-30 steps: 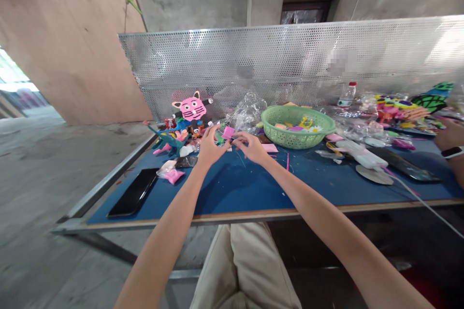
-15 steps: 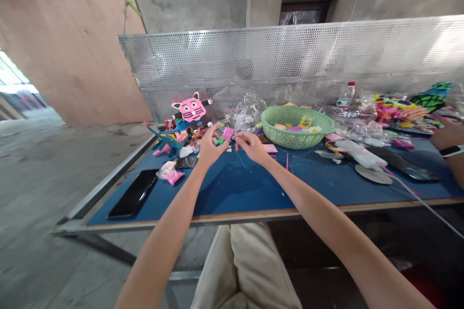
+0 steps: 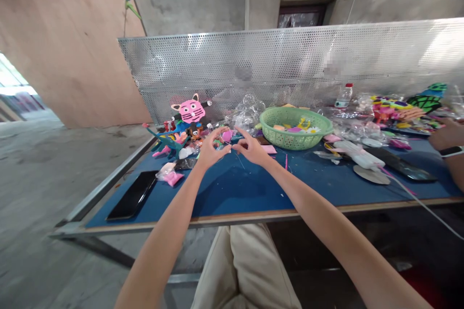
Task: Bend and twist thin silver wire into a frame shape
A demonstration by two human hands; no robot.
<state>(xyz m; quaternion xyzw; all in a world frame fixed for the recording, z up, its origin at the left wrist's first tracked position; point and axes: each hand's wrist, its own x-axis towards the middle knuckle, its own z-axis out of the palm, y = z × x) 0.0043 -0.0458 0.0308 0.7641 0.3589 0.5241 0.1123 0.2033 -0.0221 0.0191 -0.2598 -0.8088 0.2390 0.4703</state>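
Observation:
My left hand (image 3: 210, 147) and my right hand (image 3: 252, 147) are raised close together over the blue table top (image 3: 253, 183), near its far middle. The left thumb and forefinger are pinched together on something small that I cannot make out. A small pink foam piece (image 3: 226, 135) shows just behind the fingertips. My right hand's fingers are bent, the thumb up, and a thin thread (image 3: 239, 159) hangs down from between the hands. Whether the right fingers grip the thread is too small to tell.
A green basket (image 3: 295, 128) of foam bits stands behind my right hand. A pink cat figure (image 3: 190, 110) and foam crafts lie at the left, a black phone (image 3: 132, 194) at the near left. A glue gun (image 3: 360, 157) and another person's hand (image 3: 447, 137) are at right.
The left thumb and forefinger have closed into a pinch. My right hand's thumb has lifted. Both hands stayed in about the same place.

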